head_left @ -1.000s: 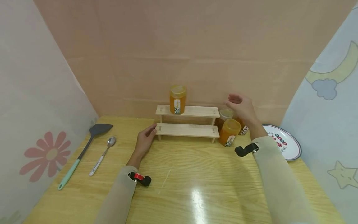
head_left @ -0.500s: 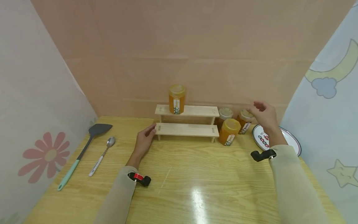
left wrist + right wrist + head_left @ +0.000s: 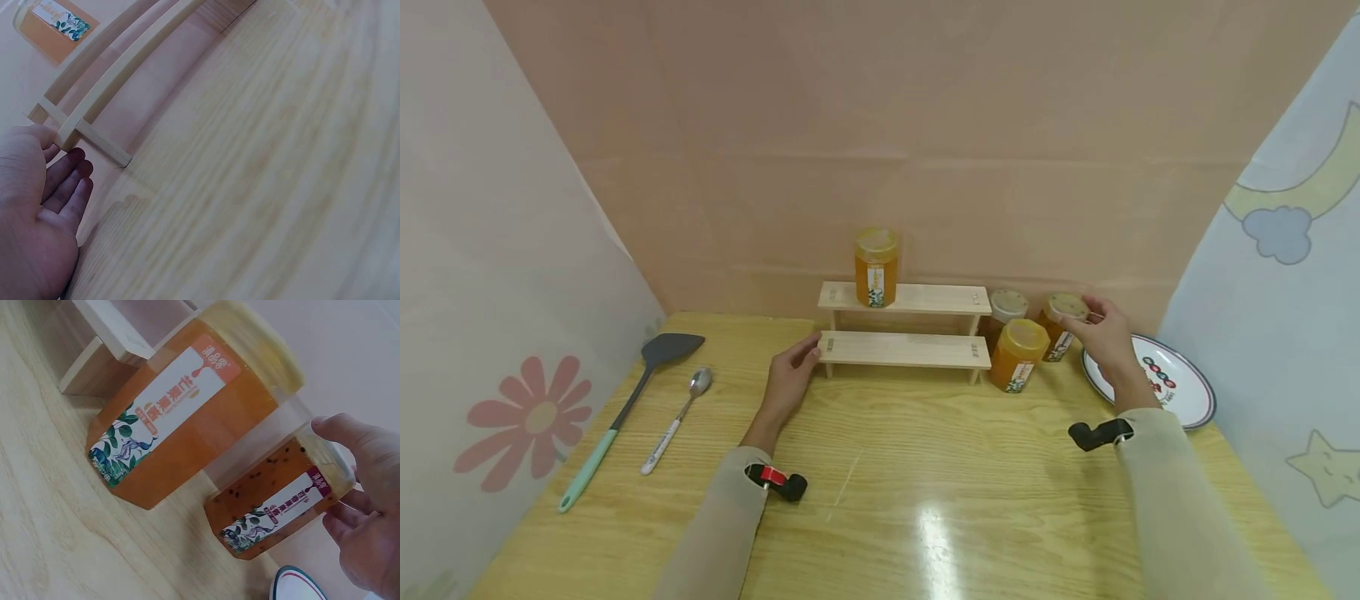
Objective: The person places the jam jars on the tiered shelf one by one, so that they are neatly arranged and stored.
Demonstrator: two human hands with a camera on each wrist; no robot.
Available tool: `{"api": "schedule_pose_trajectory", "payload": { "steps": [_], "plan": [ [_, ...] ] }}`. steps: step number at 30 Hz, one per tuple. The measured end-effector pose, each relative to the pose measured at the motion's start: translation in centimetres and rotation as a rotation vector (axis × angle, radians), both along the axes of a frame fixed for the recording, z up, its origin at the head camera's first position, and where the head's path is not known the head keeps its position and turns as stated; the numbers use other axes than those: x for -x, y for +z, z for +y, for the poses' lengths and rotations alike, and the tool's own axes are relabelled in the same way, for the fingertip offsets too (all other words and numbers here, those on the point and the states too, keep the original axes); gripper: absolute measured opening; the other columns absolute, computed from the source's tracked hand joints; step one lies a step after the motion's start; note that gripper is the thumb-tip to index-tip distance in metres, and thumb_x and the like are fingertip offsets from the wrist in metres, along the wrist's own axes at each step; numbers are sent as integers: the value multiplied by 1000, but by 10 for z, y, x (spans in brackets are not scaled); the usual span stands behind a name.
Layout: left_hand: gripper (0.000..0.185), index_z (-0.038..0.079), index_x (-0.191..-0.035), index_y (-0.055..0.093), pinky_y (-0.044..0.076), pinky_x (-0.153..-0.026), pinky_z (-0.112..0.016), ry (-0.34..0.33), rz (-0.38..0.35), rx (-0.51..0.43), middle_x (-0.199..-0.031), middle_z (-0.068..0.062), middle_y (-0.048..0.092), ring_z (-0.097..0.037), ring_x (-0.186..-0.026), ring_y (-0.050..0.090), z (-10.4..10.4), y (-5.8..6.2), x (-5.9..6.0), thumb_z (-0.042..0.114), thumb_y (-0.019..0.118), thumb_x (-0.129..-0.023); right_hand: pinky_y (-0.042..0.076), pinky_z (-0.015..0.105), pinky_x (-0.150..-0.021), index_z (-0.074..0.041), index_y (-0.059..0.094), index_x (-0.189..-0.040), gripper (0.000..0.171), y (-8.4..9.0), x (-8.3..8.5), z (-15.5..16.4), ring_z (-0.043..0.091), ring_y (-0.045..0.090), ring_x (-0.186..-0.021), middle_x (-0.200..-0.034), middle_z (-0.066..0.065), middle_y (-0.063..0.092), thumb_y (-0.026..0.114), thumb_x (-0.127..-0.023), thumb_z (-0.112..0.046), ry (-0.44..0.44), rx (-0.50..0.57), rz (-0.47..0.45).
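Observation:
A two-step wooden rack [image 3: 904, 350] stands at the back of the table, with one orange jar [image 3: 876, 268] on its top step. My left hand [image 3: 790, 373] rests against the rack's left end [image 3: 100, 100], fingers relaxed. Right of the rack stand a big orange jar [image 3: 1017, 356], a white-lidded jar [image 3: 1004, 307] and a small seeded jar [image 3: 1058, 325]. My right hand [image 3: 1101, 336] has its thumb and curled fingers round the small seeded jar's [image 3: 275, 509] lid. The big orange jar [image 3: 181, 419] stands just to its left.
A white plate [image 3: 1180, 392] lies right of the jars under my right wrist. A dark spatula [image 3: 625, 408] and a spoon [image 3: 673, 421] lie at the table's left. Cloth walls close in the back and both sides.
My right hand swung from above the jars out to the right, then came down onto the small seeded jar's lid. The left hand has stayed at the rack's end.

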State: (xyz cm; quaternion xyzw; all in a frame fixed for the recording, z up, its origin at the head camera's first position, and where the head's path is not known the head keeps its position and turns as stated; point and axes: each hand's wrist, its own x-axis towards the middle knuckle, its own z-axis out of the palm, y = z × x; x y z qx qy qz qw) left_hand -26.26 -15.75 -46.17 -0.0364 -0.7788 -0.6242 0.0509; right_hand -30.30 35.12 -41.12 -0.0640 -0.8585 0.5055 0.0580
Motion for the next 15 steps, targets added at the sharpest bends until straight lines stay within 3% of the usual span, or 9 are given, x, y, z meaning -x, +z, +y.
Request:
{"api": "schedule_pose_trajectory", "payload": {
  "steps": [6, 12, 15],
  "plan": [
    [41, 4, -146, 57, 42, -120, -45, -1, 0, 8, -152, -17, 55, -31, -144, 51, -1, -8, 5, 15, 57, -107, 43, 5, -85, -5, 21, -164, 86, -11, 3, -2, 36, 40, -142, -161, 24, 33, 67, -100, -40, -14, 33, 32],
    [42, 9, -147, 58, 39, -122, -45, 3, 22, -23, -154, -13, 55, -29, -146, 49, -5, -35, 23, 22, 58, -107, 44, 6, -84, -11, 23, -165, 86, -17, 3, 0, 20, 47, -133, -161, 20, 35, 67, -99, -44, -35, 45, 10],
    [41, 12, -146, 60, 41, -121, -44, 10, 39, -22, -153, -11, 57, -26, -144, 51, -6, -38, 24, 25, 59, -107, 45, 9, -87, -17, 25, -165, 86, -16, 5, 0, 20, 47, -135, -163, 18, 35, 68, -97, -48, -39, 65, -8]
  ]
}}
